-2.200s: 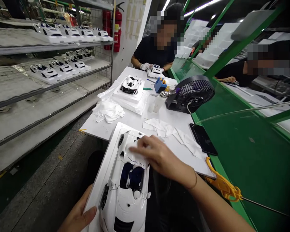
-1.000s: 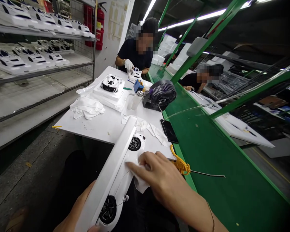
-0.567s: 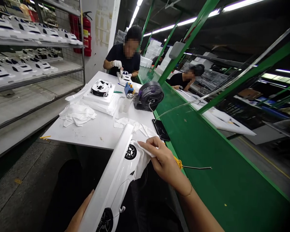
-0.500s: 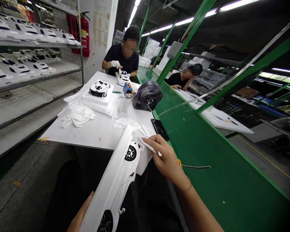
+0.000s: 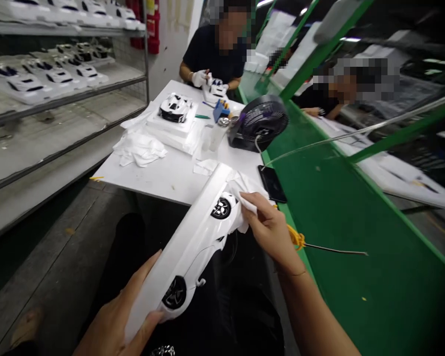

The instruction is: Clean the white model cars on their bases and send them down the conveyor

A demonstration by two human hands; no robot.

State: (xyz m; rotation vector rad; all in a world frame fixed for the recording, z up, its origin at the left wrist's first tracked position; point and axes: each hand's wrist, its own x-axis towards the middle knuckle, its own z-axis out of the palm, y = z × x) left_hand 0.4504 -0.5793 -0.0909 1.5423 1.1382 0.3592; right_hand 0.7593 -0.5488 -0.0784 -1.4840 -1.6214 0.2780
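I'm steadying the tilted toy car [image 5: 202, 242] at the surface's near edge [image 5: 155, 194], my left fingers [image 5: 147, 266] gripping its white base [image 5: 180, 235], my right fingers [image 5: 261, 203] pinching a cloth [image 5: 242, 222], best used lightly, beside the far wheel [image 5: 221, 208].

a smooth, glossy finish is seen on the model car [image 5: 199, 249]; its white slab [image 5: 175, 242] is noted as matt, foam-like. the held cloth [image 5: 241, 221] is creased, matt; the fan [image 5: 264, 118], dark plastic.

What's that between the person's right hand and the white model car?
A white cloth, pinched in the right hand, lies between it and the far end of the white model car, as the head view shows.
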